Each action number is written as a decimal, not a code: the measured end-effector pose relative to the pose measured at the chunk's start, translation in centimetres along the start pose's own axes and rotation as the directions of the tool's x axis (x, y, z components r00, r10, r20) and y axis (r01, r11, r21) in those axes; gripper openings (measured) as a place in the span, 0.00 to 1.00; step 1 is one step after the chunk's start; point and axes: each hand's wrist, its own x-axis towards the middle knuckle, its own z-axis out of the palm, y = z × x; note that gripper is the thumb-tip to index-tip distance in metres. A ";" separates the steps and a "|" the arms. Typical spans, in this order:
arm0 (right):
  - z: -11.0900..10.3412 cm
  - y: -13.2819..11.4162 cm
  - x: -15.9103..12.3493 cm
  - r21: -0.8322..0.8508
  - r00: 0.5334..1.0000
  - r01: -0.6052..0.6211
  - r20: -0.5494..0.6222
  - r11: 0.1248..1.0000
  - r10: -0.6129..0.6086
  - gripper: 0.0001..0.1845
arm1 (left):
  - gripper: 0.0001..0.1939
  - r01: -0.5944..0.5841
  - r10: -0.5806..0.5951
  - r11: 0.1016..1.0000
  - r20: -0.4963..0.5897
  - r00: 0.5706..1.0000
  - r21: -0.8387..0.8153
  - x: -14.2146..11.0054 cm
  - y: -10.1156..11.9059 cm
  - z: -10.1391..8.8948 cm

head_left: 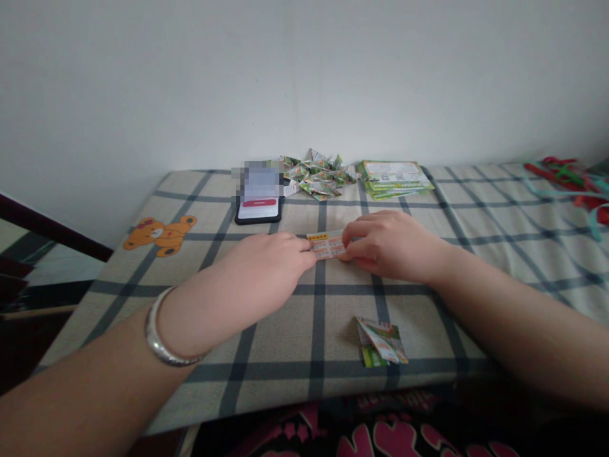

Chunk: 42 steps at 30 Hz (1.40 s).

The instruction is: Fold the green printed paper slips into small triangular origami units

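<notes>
A: What is seen at the far left?
B: A teddy bear cut-out (166, 238) is laid flat on the checked tablecloth (266, 343). To its right, a phone (259, 209) is set face up near the wall, perhaps so that its screen can be viewed.
A: And the left hand (266, 263)?
B: It is nearly closed, with the near end of a printed paper slip (327, 246) pinched between thumb and fingers.
A: Where is the slip?
B: Mid-tabletop, between both hands. Beyond it, folded paper pieces (321, 174) are heaped beside the phone, seemingly gathered out of the working space.
A: How is the right hand (392, 244) placed?
B: Its fingers are curled, nearly closed, over the slip's right end. By being gripped at both ends, the strip is probably steadied and its edges aligned.
A: What else is there?
B: A loose folded piece (383, 343) is left by the front edge; leaflets (397, 178) are stacked at the back, likely for tidiness. Ribbons (566, 181) are bunched at far right.
</notes>
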 end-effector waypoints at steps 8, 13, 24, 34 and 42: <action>-0.5 0.0 -0.5 0.031 0.994 -0.110 0.033 0.994 0.109 0.07 | 0.20 -0.050 0.048 0.998 0.078 0.996 0.025 0.0 0.1 -0.8; -0.8 0.4 -0.9 0.063 0.995 -0.086 0.055 0.994 0.083 0.09 | 0.19 -0.025 0.021 0.999 0.106 0.994 0.034 0.0 0.1 -1.0; -0.3 1.1 -1.0 0.203 0.997 -0.070 0.046 0.977 0.062 0.09 | 0.15 -0.029 0.027 1.000 0.107 0.994 0.012 0.5 -0.7 -0.9; 1.5 0.5 0.3 0.179 0.991 -0.082 -0.090 0.980 0.100 0.08 | 0.08 0.045 -0.034 0.981 -0.060 0.998 0.189 0.6 0.8 -0.3; 2.7 1.0 0.6 0.219 0.978 -0.065 -0.179 0.974 0.106 0.12 | 0.10 0.106 -0.095 0.988 -0.107 0.990 0.108 1.6 0.4 0.5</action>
